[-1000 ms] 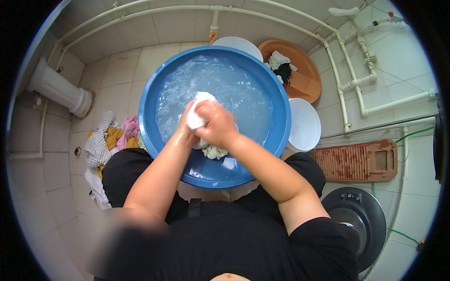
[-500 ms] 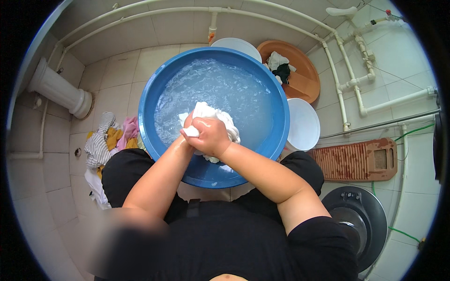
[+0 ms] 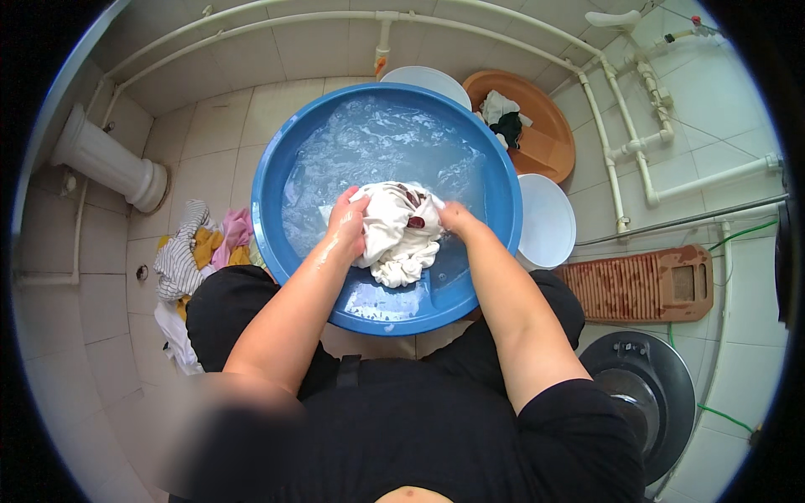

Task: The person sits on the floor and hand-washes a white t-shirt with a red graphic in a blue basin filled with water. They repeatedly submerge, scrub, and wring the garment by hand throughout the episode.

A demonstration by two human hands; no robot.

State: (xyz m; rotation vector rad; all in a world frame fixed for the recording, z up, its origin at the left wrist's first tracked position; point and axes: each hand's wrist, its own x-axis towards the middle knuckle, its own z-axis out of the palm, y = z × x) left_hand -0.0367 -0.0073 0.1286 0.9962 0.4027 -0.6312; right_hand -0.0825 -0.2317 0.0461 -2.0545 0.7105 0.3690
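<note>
White with dark red patches, a bunched garment [image 3: 387, 230] is held spread between both hands over the nearer half of a blue plastic tub [image 3: 262, 193] of cloudy water [image 3: 369, 126]; whether its lower folds touch the tub, I cannot tell. The left hand [image 3: 345, 225] has its fingers closed on the left edge; the right hand [image 3: 455, 218] seems to pinch the right edge, though its fingertips are partly hidden. Handling it well likely calls for a firm hold of a thick fold on each side, since wet cloth grows heavy and slick, and for parting the folds evenly so that no layer stays balled up. Hands kept low and inside the tub would let drips fall back into the water. Around it, a mixed pile of clothes [image 3: 180, 260] lies on the tiled floor [image 3: 201, 180] at left; at right are a white round basin [image 3: 547, 222], a reddish-brown washboard [image 3: 633, 282] and, farther up, an orange-brown basin [image 3: 553, 147] holding white and dark cloths [image 3: 499, 109].
</note>
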